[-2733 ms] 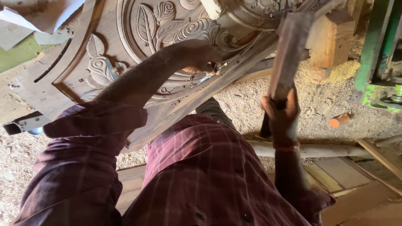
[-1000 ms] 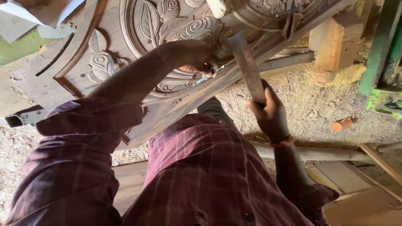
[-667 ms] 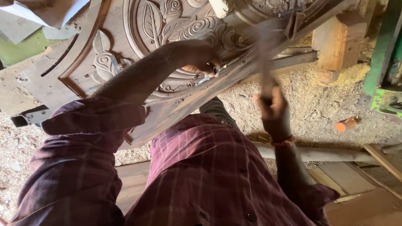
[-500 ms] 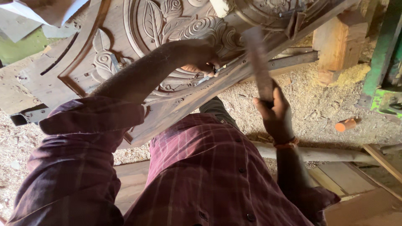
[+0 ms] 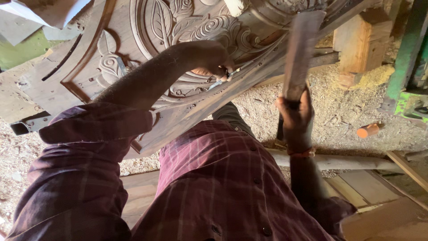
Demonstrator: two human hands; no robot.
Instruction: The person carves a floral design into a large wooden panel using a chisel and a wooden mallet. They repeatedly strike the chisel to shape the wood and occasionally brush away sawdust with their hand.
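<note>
Two hands busy over the dark carved wooden panel (image 5: 187, 53). Our left hand (image 5: 209, 60) is clamped on a thin metal chisel (image 5: 223, 80), tip on the panel's lower moulding. Our right hand (image 5: 294, 118) grips a flat wooden mallet (image 5: 301, 53), raised just right of the panel. Risks as we judge them: a skewed blow glances onto the left-hand knuckles, or the chisel skids and gouges the leaf relief.

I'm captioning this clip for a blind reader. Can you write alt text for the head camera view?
A person in a maroon plaid shirt carves an ornate floral wooden panel, the left hand holding a chisel to it and the right hand raising a wooden mallet. Sawdust covers the ground.
</note>
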